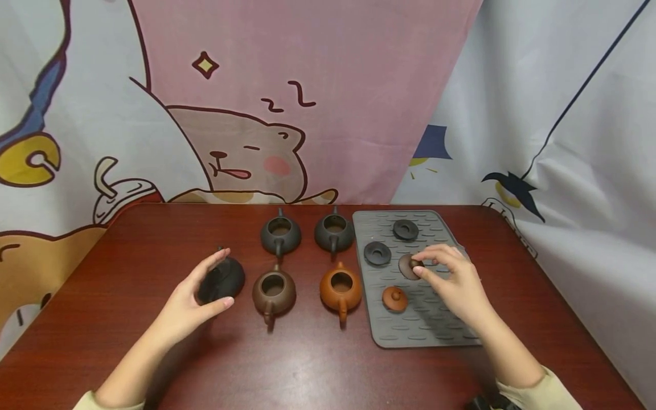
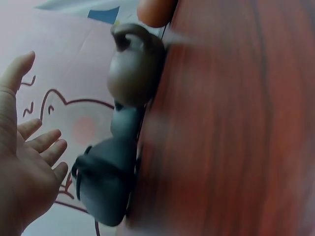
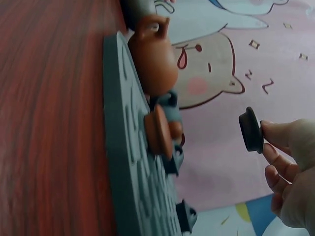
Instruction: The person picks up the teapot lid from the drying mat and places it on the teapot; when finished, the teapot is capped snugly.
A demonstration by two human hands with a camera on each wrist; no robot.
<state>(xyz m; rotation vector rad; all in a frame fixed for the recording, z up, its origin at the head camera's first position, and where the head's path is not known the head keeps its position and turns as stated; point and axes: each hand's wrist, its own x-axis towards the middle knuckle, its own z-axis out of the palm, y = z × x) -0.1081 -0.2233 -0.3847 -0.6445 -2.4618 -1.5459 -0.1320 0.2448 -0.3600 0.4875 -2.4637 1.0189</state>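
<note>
Right hand (image 1: 458,285) pinches the brown lid (image 1: 410,266) lifted above the grey mat (image 1: 441,330), left hand (image 1: 192,302) open-fingered beside the black teapot (image 1: 222,280) on the surface; lid pickup in hand, next likely seating it on the brown teapot (image 1: 274,291).

Left hand (image 1: 191,300): palm turned inward, fingers straight and relaxed, thumb spread. Right hand (image 1: 458,282): raised, fingertips (image 3: 273,132) pinched together, wrist bent down.
</note>
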